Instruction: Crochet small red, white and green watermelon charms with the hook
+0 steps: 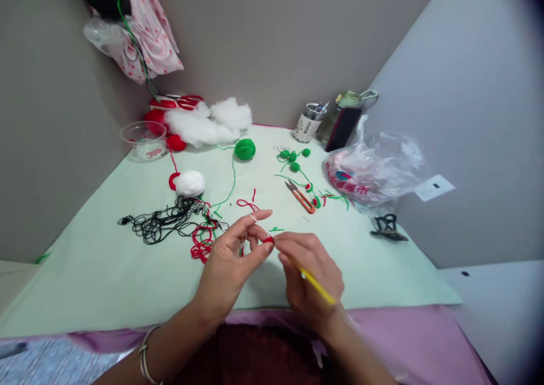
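I note the right hand (314, 269) gripping a yellow tool (317, 286), tip unclear, at the small red piece (268, 239) pinched in the left hand (232, 266). Stitching appears under way; the next loop likely calls for taut white yarn (254, 218). Orange snips (304, 200) lie beyond.

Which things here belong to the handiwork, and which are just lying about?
Probably part of the job: red piece in the left fingers, yellow tool in the right fingers, white ball, orange snips.

Seemingly just lying about: phone, black clip, plastic bag.
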A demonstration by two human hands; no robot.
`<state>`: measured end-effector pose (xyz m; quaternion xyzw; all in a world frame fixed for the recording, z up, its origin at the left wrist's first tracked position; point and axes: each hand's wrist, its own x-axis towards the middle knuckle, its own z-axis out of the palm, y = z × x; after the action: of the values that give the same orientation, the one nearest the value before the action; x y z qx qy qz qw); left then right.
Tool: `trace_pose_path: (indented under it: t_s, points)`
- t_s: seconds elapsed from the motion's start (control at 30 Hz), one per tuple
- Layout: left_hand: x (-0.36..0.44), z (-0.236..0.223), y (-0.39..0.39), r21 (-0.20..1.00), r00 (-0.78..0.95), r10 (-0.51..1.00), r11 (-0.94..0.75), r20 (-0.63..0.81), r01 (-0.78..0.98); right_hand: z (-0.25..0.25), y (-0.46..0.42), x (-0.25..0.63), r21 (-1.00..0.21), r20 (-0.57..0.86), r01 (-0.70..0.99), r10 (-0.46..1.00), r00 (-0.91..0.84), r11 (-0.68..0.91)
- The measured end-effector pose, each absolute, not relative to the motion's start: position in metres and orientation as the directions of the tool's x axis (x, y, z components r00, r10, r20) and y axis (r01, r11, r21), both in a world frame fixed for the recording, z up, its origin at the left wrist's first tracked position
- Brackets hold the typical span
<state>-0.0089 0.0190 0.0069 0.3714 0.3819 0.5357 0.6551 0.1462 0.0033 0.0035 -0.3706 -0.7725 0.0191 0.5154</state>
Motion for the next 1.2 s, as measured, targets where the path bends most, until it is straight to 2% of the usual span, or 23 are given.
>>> trace_pose_path:
  t_s: [0.03,0.07,0.1,0.17,0.2,0.23,0.3,0.37,0.47,0.57,0.63,0.7,0.8,0.87,0.97,1.13,1.2]
  points:
    - [-0.008,0.007,0.02,0.852,0.175,0.974,0.211,-0.143,-0.478,0.002,0.003,0.146,-0.352,0.801,0.597,0.562,-0.206,0.721]
    - [-0.008,0.008,0.02,0.792,0.237,0.952,0.293,-0.192,-0.535,0.001,0.004,0.146,-0.342,0.804,0.617,0.561,-0.199,0.709]
    - [-0.008,0.008,0.022,0.723,0.301,0.923,0.378,-0.242,-0.578,0.0,0.004,0.146,-0.386,0.795,0.606,0.584,-0.164,0.695]
    - [-0.011,0.009,0.024,0.621,0.377,0.874,0.485,-0.307,-0.616,0.002,0.006,0.147,-0.586,0.731,0.474,0.681,-0.039,0.657]
    - [-0.012,0.01,0.025,0.608,0.381,0.868,0.496,-0.32,-0.619,0.004,0.007,0.147,-0.692,0.677,0.363,0.736,0.026,0.624]
    - [-0.013,0.011,0.026,0.619,0.369,0.874,0.486,-0.318,-0.618,0.006,0.008,0.147,-0.771,0.619,0.244,0.782,0.071,0.588]
    - [-0.014,0.013,0.026,0.668,0.342,0.897,0.439,-0.281,-0.602,0.009,0.012,0.146,-0.846,0.533,0.079,0.841,0.094,0.528]
    - [-0.012,0.015,0.024,0.718,0.324,0.915,0.392,-0.24,-0.575,0.009,0.014,0.144,-0.86,0.51,0.049,0.857,0.064,0.508]
    - [-0.007,0.016,0.021,0.761,0.276,0.936,0.341,-0.219,-0.552,0.006,0.012,0.142,-0.796,0.59,0.198,0.806,0.045,0.572]
    - [-0.005,0.013,0.021,0.702,0.305,0.919,0.389,-0.25,-0.597,0.0,0.008,0.143,-0.619,0.708,0.446,0.705,-0.04,0.646]
    - [-0.006,0.011,0.023,0.62,0.369,0.881,0.471,-0.296,-0.628,0.0,0.006,0.147,-0.577,0.726,0.492,0.685,-0.056,0.652]
    - [-0.008,0.01,0.026,0.572,0.387,0.86,0.51,-0.331,-0.643,0.002,0.008,0.15,-0.696,0.669,0.383,0.742,0.04,0.607]
    - [-0.012,0.012,0.026,0.631,0.327,0.894,0.448,-0.307,-0.633,0.007,0.012,0.151,-0.869,0.495,0.08,0.859,0.131,0.488]
    - [-0.012,0.013,0.025,0.706,0.3,0.918,0.392,-0.259,-0.59,0.009,0.015,0.149,-0.89,0.456,0.013,0.886,0.085,0.456]
    - [-0.011,0.014,0.023,0.773,0.29,0.93,0.354,-0.228,-0.526,0.007,0.016,0.147,-0.89,0.455,0.04,0.888,0.063,0.454]
    - [-0.013,0.016,0.022,0.782,0.295,0.927,0.357,-0.23,-0.511,0.005,0.016,0.149,-0.927,0.342,-0.139,0.938,0.056,0.347]
    - [-0.014,0.017,0.022,0.795,0.279,0.933,0.344,-0.229,-0.499,0.007,0.014,0.15,-0.929,0.347,-0.113,0.936,0.058,0.352]
